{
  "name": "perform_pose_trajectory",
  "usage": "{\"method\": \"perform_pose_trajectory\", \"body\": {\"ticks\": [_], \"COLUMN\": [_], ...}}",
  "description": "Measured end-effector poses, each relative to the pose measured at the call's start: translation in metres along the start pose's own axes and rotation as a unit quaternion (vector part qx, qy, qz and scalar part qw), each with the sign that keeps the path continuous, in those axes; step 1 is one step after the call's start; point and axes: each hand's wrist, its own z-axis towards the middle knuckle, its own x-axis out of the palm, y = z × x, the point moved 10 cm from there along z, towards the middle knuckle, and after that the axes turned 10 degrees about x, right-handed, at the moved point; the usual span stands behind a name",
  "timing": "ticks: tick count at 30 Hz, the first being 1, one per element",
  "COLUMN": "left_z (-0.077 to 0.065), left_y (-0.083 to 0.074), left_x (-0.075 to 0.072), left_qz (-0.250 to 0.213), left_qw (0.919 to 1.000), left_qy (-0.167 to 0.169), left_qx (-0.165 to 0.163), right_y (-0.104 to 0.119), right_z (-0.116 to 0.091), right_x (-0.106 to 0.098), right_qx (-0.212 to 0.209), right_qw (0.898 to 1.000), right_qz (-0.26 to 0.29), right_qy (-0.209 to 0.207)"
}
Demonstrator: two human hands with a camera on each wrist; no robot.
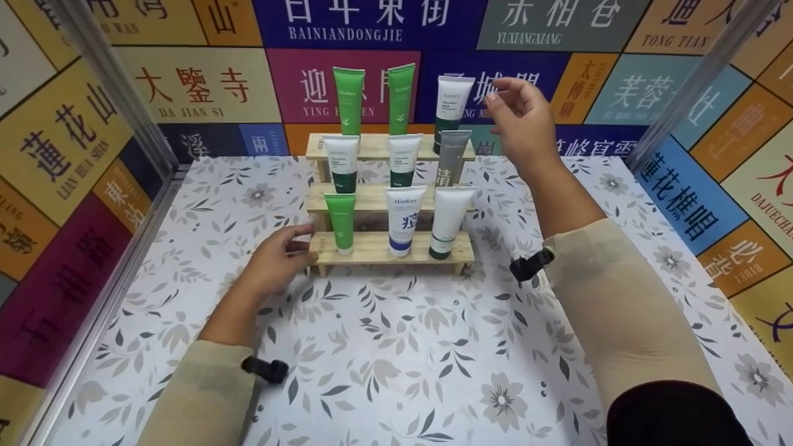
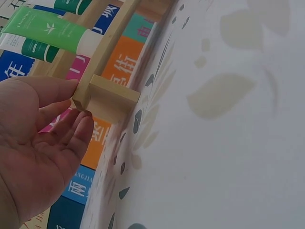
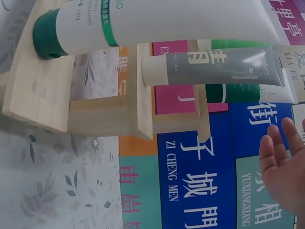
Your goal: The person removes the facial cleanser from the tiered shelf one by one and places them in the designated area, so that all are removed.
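Observation:
A three-tier wooden display stand (image 1: 372, 243) bears several squeeze tubes, all standing on their caps. My left hand (image 1: 276, 260) pinches the left end of its lowest step between thumb and fingers, and the left wrist view shows the thumb on the step's corner. Closest to that hand is a small green tube (image 1: 342, 220). My right hand (image 1: 523, 121) is raised beside the top step, fingers loosely bent and holding nothing. A gap parts it from the white and dark green tube (image 1: 452, 99) at top right. Below that tube stands a grey tube (image 3: 219, 67).
On the lowest step also stand a white and blue tube (image 1: 403, 217) and a white tube with a green cap (image 1: 451, 217). Two green tubes, one of them (image 1: 348, 93) at left, share the top step. A leaf-patterned cloth (image 1: 396, 347) lies underneath, before a printed wall (image 1: 210, 83).

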Motion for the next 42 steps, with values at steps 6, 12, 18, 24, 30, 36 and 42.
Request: {"method": "perform_pose_trajectory", "body": {"ticks": [6,12,18,24,30,36,42], "left_z": [0.000,0.000,0.002,0.001,-0.001,-0.001,0.000], "left_y": [0.000,0.003,0.008,0.009,0.010,0.011,0.010], "left_x": [0.000,0.000,0.000,-0.001,-0.001,-0.001,-0.002], "left_qz": [0.000,0.010,0.000,-0.001,0.006,0.005,0.004], "left_qw": [0.9999,0.9999,1.0000,0.9999,0.9996,0.9995,0.9997], "left_qy": [0.002,0.003,0.006,0.005,0.004,0.000,-0.003], "left_qx": [0.013,0.012,-0.005,-0.016,-0.027,-0.032,-0.023], "right_y": [0.001,-0.007,-0.010,-0.012,-0.012,-0.013,-0.014], "right_z": [0.006,0.013,0.018,0.021,0.023,0.023,0.016], "right_x": [0.008,0.016,0.025,0.030,0.036,0.030,0.007], "right_qx": [0.019,0.055,0.074,0.108,0.117,0.107,0.092], "right_qw": [1.000,0.997,0.993,0.987,0.985,0.982,0.981], "right_qz": [0.019,0.047,0.077,0.102,0.113,0.140,0.167], "right_qy": [0.014,0.027,0.043,0.056,0.064,0.062,0.042]}}
